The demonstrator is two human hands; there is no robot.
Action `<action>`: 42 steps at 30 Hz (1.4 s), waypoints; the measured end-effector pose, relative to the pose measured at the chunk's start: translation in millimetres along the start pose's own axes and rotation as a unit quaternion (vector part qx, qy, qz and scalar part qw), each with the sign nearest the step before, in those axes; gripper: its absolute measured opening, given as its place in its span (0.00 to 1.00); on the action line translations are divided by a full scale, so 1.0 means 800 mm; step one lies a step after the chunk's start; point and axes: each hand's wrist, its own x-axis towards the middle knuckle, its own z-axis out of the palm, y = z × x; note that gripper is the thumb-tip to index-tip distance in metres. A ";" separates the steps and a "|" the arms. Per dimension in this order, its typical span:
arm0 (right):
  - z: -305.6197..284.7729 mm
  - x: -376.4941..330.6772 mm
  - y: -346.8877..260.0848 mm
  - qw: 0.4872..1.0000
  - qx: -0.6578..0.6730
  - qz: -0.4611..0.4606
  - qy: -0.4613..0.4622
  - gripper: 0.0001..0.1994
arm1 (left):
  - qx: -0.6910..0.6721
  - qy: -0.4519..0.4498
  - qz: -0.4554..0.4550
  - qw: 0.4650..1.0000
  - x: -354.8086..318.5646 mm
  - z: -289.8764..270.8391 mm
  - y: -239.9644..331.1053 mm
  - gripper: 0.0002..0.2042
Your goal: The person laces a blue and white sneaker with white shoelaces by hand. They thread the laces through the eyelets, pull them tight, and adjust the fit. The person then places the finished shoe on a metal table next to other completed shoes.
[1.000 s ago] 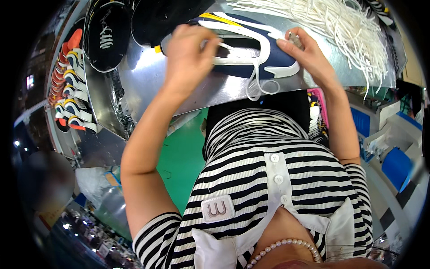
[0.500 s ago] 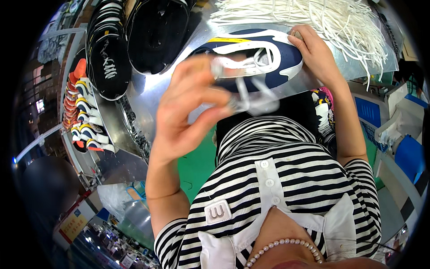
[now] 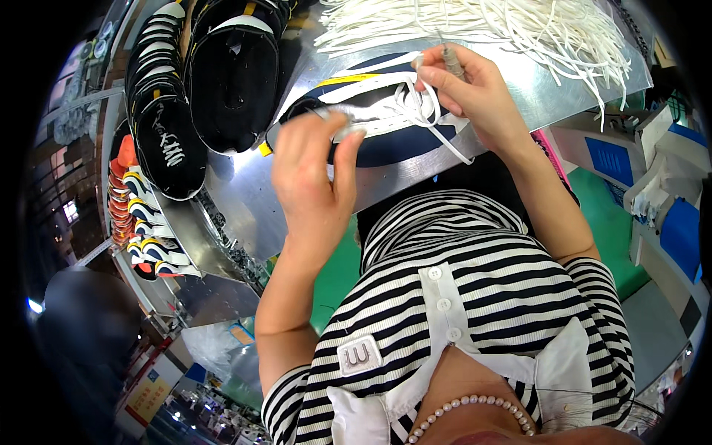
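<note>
A navy shoe upper (image 3: 393,152) with white strips and a yellow stripe lies on the metal table, its toe to the right. A white shoelace (image 3: 419,111) loops loosely over its lace opening. My right hand (image 3: 475,93) is above the toe, pinching part of the lace. The same hand grips a thin metal-tipped tool (image 3: 453,64) with a wrapped handle. My left hand (image 3: 315,167) is at the shoe's heel end, slightly blurred, thumb and forefinger close together. Something pale shows between them, too unclear to name.
White laces (image 3: 475,30) lie in a heap along the table's far side. Black shoes (image 3: 233,89) stand at the far left. More white-and-orange shoe parts (image 3: 144,215) are stacked beyond the table's left edge. Blue-and-grey crates (image 3: 612,159) stand at the right.
My right hand has left the shoe's toe and now holds the lace above it. My left hand has moved lower and away from the lace loop. The shoe has shifted left.
</note>
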 end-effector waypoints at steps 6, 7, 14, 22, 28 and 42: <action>0.014 0.004 0.024 0.985 -0.169 -0.033 0.023 0.17 | -0.502 -0.218 -0.478 0.687 0.039 0.020 -0.014 0.21; 0.015 0.005 0.029 0.985 -0.167 -0.040 0.021 0.17 | -0.477 -0.204 -0.473 0.712 0.040 0.029 -0.013 0.21; 0.022 -0.002 0.012 0.945 -0.324 -0.041 0.011 0.17 | -0.370 -0.041 -0.374 0.849 0.023 0.064 0.004 0.11; 0.005 -0.028 -0.004 0.944 -0.297 -0.141 -0.013 0.09 | -0.364 0.002 -0.347 0.864 0.016 0.066 0.009 0.10; -0.003 -0.025 -0.008 0.910 -0.386 -0.141 -0.046 0.07 | -0.355 0.000 -0.347 0.868 0.012 0.069 0.005 0.08; -0.003 0.007 -0.059 0.847 -0.512 -0.097 -0.105 0.08 | -0.455 -0.145 -0.378 0.793 0.010 0.043 -0.009 0.13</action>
